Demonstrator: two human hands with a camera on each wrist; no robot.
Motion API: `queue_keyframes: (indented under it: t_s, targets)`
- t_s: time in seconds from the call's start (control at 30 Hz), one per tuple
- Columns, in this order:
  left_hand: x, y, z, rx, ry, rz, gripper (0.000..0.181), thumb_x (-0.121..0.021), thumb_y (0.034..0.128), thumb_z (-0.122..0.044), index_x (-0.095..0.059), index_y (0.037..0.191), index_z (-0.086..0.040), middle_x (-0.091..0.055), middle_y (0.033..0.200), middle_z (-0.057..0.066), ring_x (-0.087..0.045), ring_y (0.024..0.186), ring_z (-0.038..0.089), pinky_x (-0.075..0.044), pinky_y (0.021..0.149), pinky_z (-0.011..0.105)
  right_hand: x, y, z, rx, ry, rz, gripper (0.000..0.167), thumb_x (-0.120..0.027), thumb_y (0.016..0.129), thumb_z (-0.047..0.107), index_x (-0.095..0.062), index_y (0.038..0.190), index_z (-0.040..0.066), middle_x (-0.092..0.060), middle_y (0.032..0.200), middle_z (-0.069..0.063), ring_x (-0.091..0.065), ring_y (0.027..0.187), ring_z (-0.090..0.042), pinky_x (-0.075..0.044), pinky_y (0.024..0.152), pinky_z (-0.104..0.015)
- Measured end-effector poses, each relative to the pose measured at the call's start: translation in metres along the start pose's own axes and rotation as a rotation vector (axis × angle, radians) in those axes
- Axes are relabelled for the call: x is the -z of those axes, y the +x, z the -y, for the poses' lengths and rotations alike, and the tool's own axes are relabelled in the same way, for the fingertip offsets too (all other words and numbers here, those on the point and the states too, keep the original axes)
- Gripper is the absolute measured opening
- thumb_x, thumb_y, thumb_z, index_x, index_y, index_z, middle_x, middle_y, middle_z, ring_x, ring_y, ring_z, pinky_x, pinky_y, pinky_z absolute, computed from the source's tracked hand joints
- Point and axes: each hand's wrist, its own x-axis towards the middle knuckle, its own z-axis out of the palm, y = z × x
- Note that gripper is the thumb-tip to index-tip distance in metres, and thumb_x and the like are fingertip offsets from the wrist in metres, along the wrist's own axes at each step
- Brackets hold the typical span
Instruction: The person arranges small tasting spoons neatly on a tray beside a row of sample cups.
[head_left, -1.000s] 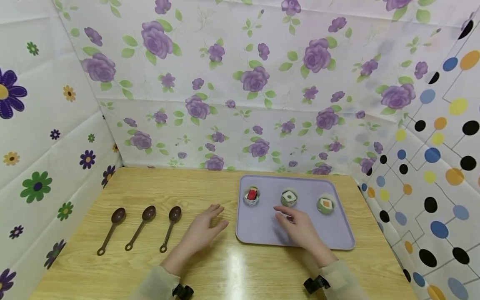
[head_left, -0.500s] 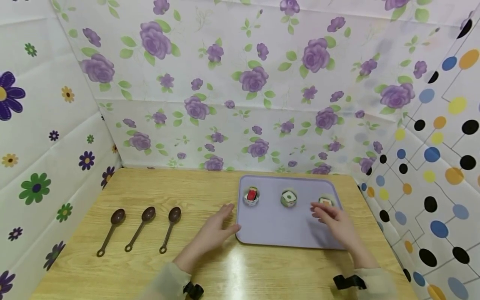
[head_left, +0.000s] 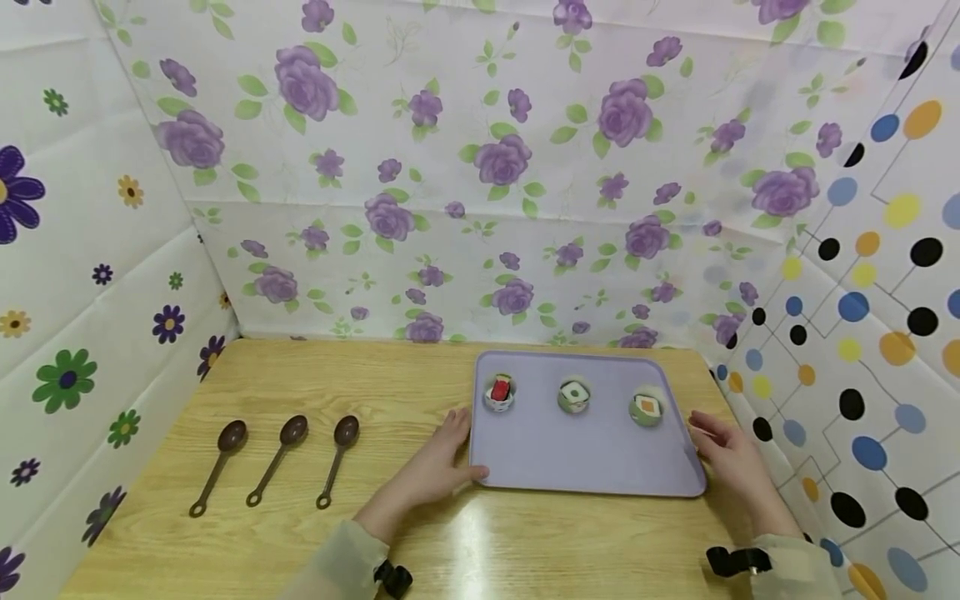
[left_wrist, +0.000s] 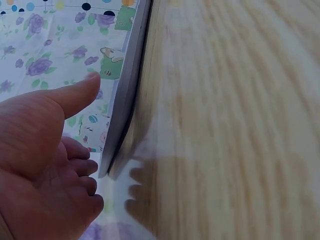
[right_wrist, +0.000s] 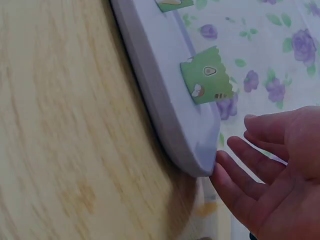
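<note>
Watching both hands at the short sides of the lavender tray point(head_left: 585, 458), which lies flat on the right half of the wood-grain table point(head_left: 420, 375). Left hand point(head_left: 435, 471): thumb and fingers spread, thumb at the near left corner, fingers along the left edge; can't confirm contact. Right hand point(head_left: 735, 467): fingers loosely bent just beside the right edge, holding nothing; a fingertip looks right at the rim in the wrist view, but I can't tell if it touches. Handling, my read: tray is light, stiff, probably plastic, smooth enough to slide. I'd take it by both short sides, fingers under the raised rim, thumbs on top, kept level. Reason: three small cups sit in a row toward its far side, likely light and easy to tip: left cup point(head_left: 499, 405) with a red piece, middle cup point(head_left: 574, 407) and right cup point(head_left: 643, 418) with pale square pieces. Right one is scalloped and green, looks like paper, easily crushed. Table is glossy, glare near the front. Three brown spoons point(head_left: 232, 435) lie at left, well apart from the tray. Purple-rose cloth point(head_left: 450, 183) behind, flower-print cloth point(head_left: 75, 250) left, dotted cloth point(head_left: 851, 308) right.
</note>
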Motion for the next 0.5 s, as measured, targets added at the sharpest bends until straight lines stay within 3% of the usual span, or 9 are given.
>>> queue_keyframes:
  t_s: [0.1, 0.27, 0.5]
  targets:
    - [0.0000, -0.0006, -0.0013, -0.011, 0.009, 0.024, 0.100, -0.076, 0.1013, -0.040, -0.017, 0.165, 0.010, -0.011, 0.174, 0.027, -0.004, 0.162, 0.042, -0.010, 0.130, 0.060, -0.0005, 0.0016, -0.0058, 0.018, -0.014, 0.049, 0.054, -0.052, 0.114, 0.011, -0.035, 0.161, -0.010, -0.044, 0.160, -0.032, -0.049, 0.142, -0.045, -0.052, 0.090, -0.009]
    - [0.0001, -0.0007, -0.0022, -0.013, 0.008, 0.035, 0.101, -0.078, 0.1003, -0.037, -0.017, 0.165, 0.011, -0.010, 0.174, 0.028, -0.003, 0.162, 0.042, -0.009, 0.131, 0.060, 0.0002, 0.0027, -0.0095, 0.027, -0.083, 0.055, 0.054, -0.054, 0.110, 0.000, -0.036, 0.159, -0.014, -0.046, 0.156, -0.036, -0.050, 0.140, -0.050, -0.050, 0.086, -0.008]
    - [-0.0012, -0.0019, -0.0005, -0.015, 0.044, 0.067, 0.101, -0.080, 0.0985, -0.037, -0.020, 0.165, 0.010, -0.011, 0.175, 0.026, -0.003, 0.162, 0.042, -0.008, 0.131, 0.058, -0.0007, 0.0038, -0.0120, 0.008, -0.188, 0.079, 0.051, -0.054, 0.108, -0.001, -0.043, 0.157, -0.011, -0.053, 0.151, -0.033, -0.050, 0.141, -0.048, -0.058, 0.101, -0.041]
